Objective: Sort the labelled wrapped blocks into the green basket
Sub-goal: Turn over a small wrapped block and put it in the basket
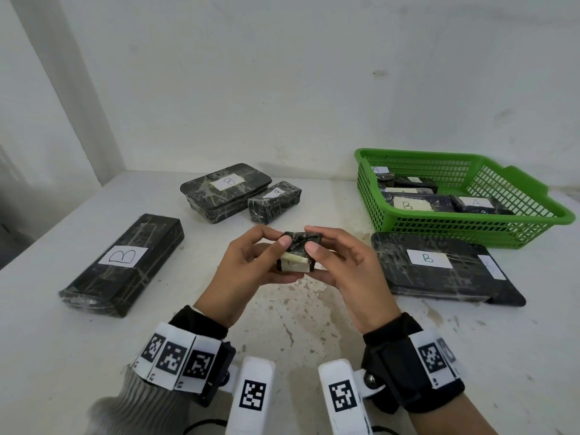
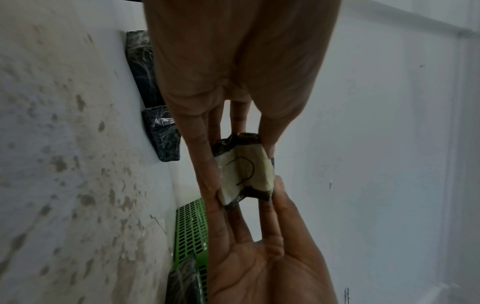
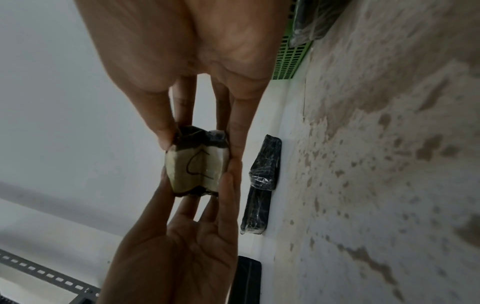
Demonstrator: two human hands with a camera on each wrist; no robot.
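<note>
A small black wrapped block [image 1: 298, 253] with a pale paper label is held above the table's middle between both hands. My left hand [image 1: 251, 262] pinches its left side with thumb and fingers. My right hand [image 1: 339, 262] pinches its right side. Both wrist views show the label [image 2: 244, 170] [image 3: 198, 166] with a curved letter like a C. The green basket [image 1: 514, 227] stands at the right rear with several labelled blocks inside, marked A and B.
A long block marked B [image 1: 125, 262] lies on the left. Behind the hands lie a wide block [image 1: 224, 189] and a small block [image 1: 274, 200]. A flat block marked B [image 1: 439, 268] lies in front of the basket. The white wall stands close behind.
</note>
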